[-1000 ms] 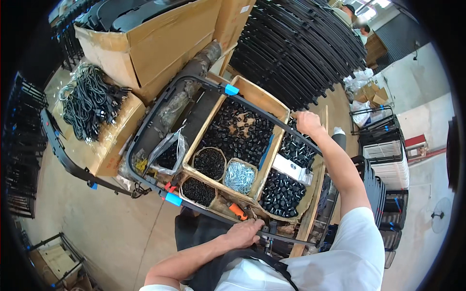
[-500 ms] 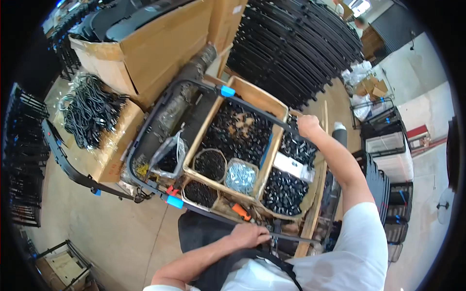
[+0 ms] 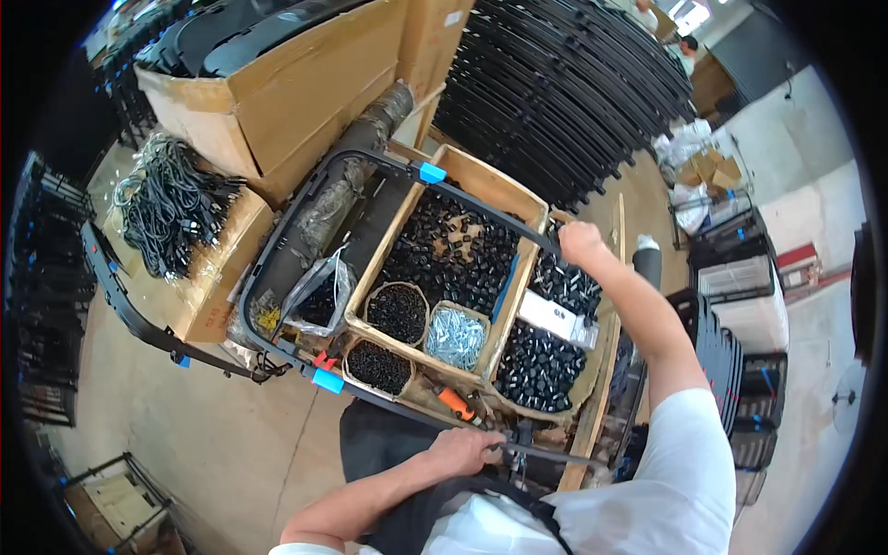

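Note:
A long black U-shaped frame (image 3: 277, 234) with blue tape on both sides lies tilted across the parts trays, its curved end at the left. My right hand (image 3: 581, 242) is wrapped around the right end of its far bar, above the tray's right wall. Close to my body, my left hand (image 3: 465, 451) is closed around the near bar. Under the frame, a wooden tray (image 3: 370, 277) holds black plastic caps (image 3: 444, 250), a tub of dark screws (image 3: 398, 313) and a tub of silvery screws (image 3: 457, 336). An orange-handled tool (image 3: 455, 403) lies near my left hand.
Bundled black cables (image 3: 176, 208) sit on a carton at the left, below a large cardboard box (image 3: 305, 97). Stacked black frames (image 3: 564, 92) stand at the far side. More black caps (image 3: 539, 365) fill the right tray. Another person (image 3: 686, 54) is at the far right.
Both hands have shifted slightly to the left, and the black frame has moved a little left and nearer with them. Both grips stay closed.

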Tool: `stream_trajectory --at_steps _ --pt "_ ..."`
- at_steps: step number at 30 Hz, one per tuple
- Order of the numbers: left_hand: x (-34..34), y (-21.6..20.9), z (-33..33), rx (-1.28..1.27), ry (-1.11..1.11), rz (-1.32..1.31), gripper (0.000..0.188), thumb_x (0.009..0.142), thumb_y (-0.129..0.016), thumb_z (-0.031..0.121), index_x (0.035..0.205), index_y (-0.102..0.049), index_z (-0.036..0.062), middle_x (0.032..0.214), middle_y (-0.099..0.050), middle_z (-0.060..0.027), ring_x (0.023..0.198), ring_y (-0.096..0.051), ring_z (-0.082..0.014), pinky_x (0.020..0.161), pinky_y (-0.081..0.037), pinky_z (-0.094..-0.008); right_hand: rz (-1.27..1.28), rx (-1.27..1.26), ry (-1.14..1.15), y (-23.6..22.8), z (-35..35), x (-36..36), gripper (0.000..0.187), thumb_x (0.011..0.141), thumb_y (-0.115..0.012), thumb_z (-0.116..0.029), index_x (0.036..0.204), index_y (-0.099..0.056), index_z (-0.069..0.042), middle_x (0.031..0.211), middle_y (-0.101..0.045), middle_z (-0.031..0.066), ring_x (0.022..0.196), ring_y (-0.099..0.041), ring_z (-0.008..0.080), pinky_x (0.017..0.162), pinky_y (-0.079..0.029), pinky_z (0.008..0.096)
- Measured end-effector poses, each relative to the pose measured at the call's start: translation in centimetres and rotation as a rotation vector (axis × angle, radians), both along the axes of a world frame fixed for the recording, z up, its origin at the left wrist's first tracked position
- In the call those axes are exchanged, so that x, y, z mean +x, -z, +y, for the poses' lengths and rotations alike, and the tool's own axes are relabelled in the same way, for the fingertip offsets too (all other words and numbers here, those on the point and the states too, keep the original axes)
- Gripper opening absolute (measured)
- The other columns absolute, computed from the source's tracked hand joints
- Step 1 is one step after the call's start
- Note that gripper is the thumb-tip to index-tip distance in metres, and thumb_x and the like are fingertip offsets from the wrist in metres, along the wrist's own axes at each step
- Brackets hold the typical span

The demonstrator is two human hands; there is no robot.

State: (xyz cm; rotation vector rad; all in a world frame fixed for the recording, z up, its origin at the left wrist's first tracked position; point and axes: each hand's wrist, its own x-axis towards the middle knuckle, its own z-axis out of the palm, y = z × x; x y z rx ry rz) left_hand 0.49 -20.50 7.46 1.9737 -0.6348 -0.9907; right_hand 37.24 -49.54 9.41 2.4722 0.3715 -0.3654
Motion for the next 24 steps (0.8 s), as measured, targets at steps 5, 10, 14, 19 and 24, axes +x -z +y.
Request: stream_trajectory --at_steps 5,10,14,19,24 --pt "-1.2 1.9 -0.5 0.013 0.005 0.031 0.039 0.099 -0.055 0.030 0.135 -0.070 0.0274 0.117 -0.076 -0.0157 0.106 -0.072 -0.0395 0.091 -0.057 -0.0532 -0.039 0.001 0.019 -0.5 1.7 0.9 0.023 0.095 -0.064 -0.021 0.104 -0.083 -0.013 0.113 -0.080 0.0096 0.107 -0.078 0.0252 0.086 -0.062 0.0396" --pt "-0.3 0.8 -1.6 0.033 0.002 -0.053 0.034 0.102 -0.057 0.044 0.123 -0.076 0.0251 0.111 -0.078 -0.0115 0.101 -0.074 -0.0363 0.084 -0.059 -0.0504 -0.138 0.168 0.014 -0.6 -0.1 0.5 0.022 0.092 -0.065 -0.019 0.105 -0.082 -0.011 0.114 -0.080 0.0113 0.107 -0.077 0.0270 0.087 -0.062 0.0410" --pt "-2.4 2.5 -1.5 0.006 -0.078 -0.198 0.035 0.103 -0.058 0.048 0.121 -0.075 0.0239 0.100 -0.078 -0.0103 0.092 -0.075 -0.0343 0.075 -0.059 -0.0502 0.035 0.032 0.022 -0.7 0.4 -0.5 0.024 0.092 -0.062 -0.017 0.107 -0.080 -0.010 0.110 -0.079 0.0168 0.107 -0.077 0.0331 0.088 -0.062 0.0430" --pt "-2.8 2.2 -1.3 -0.005 -0.189 -0.276 0.033 0.097 -0.068 0.029 0.126 -0.063 0.0133 0.104 -0.073 -0.0182 0.097 -0.072 -0.0393 0.077 -0.058 -0.0501 -0.053 0.042 0.009 0.3 1.2 2.0 0.022 0.089 -0.066 -0.016 0.103 -0.081 -0.008 0.108 -0.079 0.0183 0.102 -0.078 0.0355 0.086 -0.063 0.0463" --pt "-2.5 1.8 -0.2 -0.045 -0.092 -0.417 0.033 0.088 -0.070 0.019 0.121 -0.066 0.0117 0.105 -0.071 -0.0206 0.091 -0.073 -0.0393 0.070 -0.058 -0.0496 0.095 0.288 -0.025 1.0 1.0 0.8 0.033 0.094 -0.067 -0.029 0.106 -0.075 0.000 0.110 -0.076 0.0246 0.104 -0.073 0.0414 0.094 -0.058 0.0521"
